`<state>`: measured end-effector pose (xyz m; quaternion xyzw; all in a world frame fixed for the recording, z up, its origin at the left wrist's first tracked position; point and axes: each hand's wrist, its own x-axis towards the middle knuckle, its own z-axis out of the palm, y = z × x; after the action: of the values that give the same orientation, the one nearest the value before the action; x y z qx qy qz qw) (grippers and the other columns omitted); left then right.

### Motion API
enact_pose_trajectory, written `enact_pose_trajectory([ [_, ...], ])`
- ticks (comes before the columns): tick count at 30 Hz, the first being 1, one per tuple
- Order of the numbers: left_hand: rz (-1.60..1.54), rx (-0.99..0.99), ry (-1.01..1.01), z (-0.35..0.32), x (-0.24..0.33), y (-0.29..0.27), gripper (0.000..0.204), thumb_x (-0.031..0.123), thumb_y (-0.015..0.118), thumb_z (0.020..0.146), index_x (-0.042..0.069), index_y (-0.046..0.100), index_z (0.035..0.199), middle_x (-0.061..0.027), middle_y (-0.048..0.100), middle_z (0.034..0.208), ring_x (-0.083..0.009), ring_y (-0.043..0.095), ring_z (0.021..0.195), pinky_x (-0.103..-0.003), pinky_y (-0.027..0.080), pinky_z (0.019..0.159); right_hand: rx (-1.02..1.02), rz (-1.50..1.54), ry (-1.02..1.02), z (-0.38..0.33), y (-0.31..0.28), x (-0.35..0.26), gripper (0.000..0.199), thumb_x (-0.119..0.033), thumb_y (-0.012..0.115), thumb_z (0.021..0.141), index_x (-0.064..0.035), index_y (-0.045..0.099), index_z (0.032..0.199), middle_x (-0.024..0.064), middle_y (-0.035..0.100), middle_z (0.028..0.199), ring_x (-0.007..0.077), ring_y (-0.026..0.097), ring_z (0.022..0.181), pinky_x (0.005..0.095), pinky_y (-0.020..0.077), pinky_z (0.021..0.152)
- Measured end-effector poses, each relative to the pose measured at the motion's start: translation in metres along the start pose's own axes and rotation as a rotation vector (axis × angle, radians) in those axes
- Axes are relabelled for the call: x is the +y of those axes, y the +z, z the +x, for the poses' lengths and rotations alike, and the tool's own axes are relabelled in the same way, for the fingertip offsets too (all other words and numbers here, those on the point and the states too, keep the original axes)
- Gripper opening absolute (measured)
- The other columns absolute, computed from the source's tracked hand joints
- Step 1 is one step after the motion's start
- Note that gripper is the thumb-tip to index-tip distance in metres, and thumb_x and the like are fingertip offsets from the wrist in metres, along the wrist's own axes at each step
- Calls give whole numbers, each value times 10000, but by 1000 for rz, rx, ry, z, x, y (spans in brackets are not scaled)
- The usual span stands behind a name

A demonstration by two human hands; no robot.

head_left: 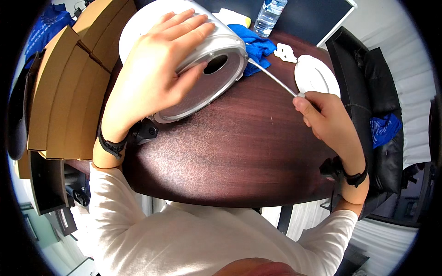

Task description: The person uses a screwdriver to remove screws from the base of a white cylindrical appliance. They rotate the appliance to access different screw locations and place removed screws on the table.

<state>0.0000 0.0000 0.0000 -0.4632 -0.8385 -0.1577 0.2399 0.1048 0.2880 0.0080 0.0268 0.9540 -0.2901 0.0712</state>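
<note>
A white cylindrical housing (137, 28) lies tilted on its side at the upper left of the table, its open-looking round end facing toward me. Inside its clear rim, that end has a dark oval hole (215, 64). My left hand (159, 69) rests flat over the housing, fingers stretched along its side and thumb reaching across the rim. In my right hand (329, 120) is a screwdriver (272, 77), gripped at its handle, which is mostly hidden by the fingers. Its thin metal shaft points up-left, with the tip at the right edge of the rim.
Behind the housing lie a blue cloth (255, 46) and a clear water bottle (270, 17). A white oval lid (317, 76) and a small white plastic part (285, 53) lie at the right. Cardboard boxes (62, 96) stand left; a black sofa (382, 83) is right of the dark wooden table (221, 156).
</note>
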Motion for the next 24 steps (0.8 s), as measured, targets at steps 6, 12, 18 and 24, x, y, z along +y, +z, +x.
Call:
enact_pose_trajectory([
  [6, 14, 7, -4, 1, 2, 1, 542, 87, 654, 743, 24, 564, 1274, -216, 539, 1317, -379, 441, 1306, -497, 296, 1117, 218, -248, -232, -5, 6, -1, 411, -339, 631, 903, 19, 583, 707, 181, 533, 542, 320, 582, 521, 379, 422, 489],
  [12, 11, -2, -15, 3, 3, 2, 539, 94, 654, 741, 21, 567, 1267, -209, 544, 1314, -378, 446, 1302, -496, 304, 1113, 458, -830, -407, -18, 25, -10, 306, -345, 625, 892, -66, 551, 791, 82, 571, 585, 227, 599, 523, 337, 467, 486],
  [18, 26, 11, -26, 2, 2, 1, 536, 100, 655, 736, 20, 571, 1260, -203, 547, 1314, -375, 448, 1302, -494, 304, 1112, 398, -673, -358, -20, 25, -16, 239, -261, 622, 896, -45, 564, 814, 67, 609, 693, 184, 593, 540, 287, 450, 489],
  [24, -38, -7, -2, 2, 2, 0, 559, 101, 652, 715, 25, 572, 1263, -199, 546, 1314, -374, 442, 1307, -496, 294, 1117, -119, 599, 95, -11, -2, 25, 271, -179, 619, 892, 23, 628, 1071, 23, 582, 744, 76, 531, 556, 218, 398, 446],
])
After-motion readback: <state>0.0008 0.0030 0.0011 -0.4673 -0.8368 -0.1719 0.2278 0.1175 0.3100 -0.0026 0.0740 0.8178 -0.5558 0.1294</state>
